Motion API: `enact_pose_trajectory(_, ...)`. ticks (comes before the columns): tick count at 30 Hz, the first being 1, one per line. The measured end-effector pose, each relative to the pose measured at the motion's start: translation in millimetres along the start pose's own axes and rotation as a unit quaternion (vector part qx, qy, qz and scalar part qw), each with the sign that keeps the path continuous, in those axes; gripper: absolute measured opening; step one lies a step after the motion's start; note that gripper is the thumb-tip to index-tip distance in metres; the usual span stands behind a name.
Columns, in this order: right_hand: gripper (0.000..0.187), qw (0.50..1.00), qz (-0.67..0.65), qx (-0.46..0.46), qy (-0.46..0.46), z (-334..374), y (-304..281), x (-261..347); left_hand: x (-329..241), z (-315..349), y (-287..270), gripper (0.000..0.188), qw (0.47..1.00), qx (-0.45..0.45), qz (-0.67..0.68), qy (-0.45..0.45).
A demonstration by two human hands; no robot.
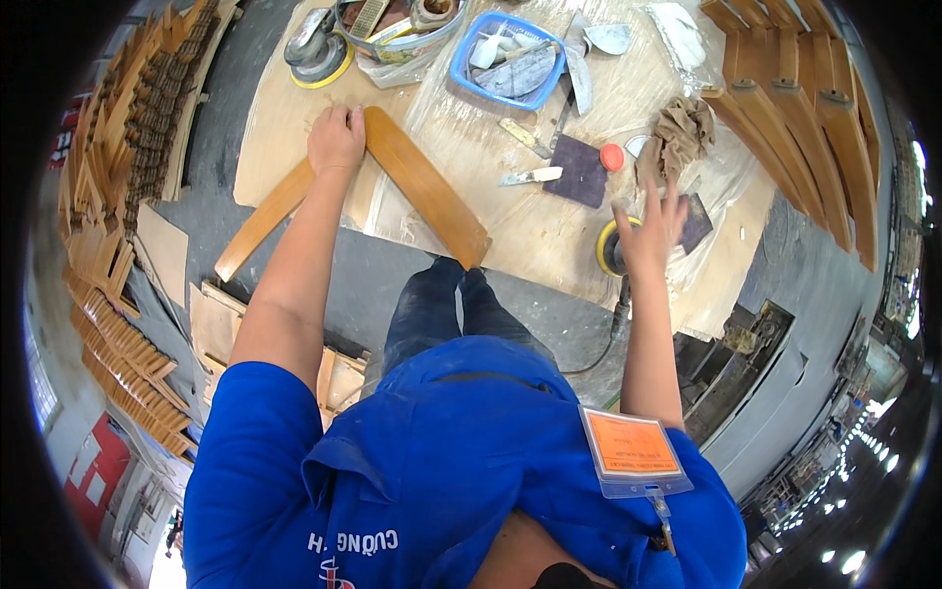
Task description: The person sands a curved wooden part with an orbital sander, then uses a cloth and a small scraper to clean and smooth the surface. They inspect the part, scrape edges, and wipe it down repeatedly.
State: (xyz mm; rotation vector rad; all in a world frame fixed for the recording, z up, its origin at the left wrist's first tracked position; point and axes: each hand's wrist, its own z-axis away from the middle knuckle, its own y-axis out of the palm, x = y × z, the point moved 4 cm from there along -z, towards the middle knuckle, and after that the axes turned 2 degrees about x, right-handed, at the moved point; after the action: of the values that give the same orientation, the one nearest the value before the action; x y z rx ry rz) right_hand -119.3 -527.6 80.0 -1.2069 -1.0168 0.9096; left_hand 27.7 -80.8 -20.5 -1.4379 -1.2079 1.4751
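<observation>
1. Head view: the V-shaped amber-brown wooden piece (422,182) lies on the plastic-covered wooden counter (535,245), its left limb overhanging the near edge, its right limb reaching that edge; bare counter separates it from the round yellow-rimmed black sander (612,257).
2. Its apex points away from the person; the limbs' long axes slant nearward, left and right.
3. Its faces look smooth and glossy.
4. Left hand (337,142) is curled over the apex; right hand (650,231), fingers spread, is at the sander, contact unclear.
</observation>
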Motion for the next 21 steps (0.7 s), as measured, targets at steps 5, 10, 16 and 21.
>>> enact_pose_trajectory(5,0.092,0.971,-0.170,0.092,0.142,77,20,-60,-2,0,1,0.032,1.000,-0.005,-0.010,0.013)
enact_pose_trajectory(10,0.081,0.982,-0.173,-0.005,0.082,74,25,-53,-4,-2,-2,0.035,1.000,0.007,-0.017,0.012)
enact_pose_trajectory(16,0.081,0.983,-0.128,0.058,0.115,139,5,18,-9,2,-11,0.052,1.000,-0.002,-0.013,0.019)
enact_pose_trajectory(21,0.079,0.971,-0.139,0.147,-0.124,150,28,148,-10,1,-14,0.058,0.999,0.037,0.017,0.004)
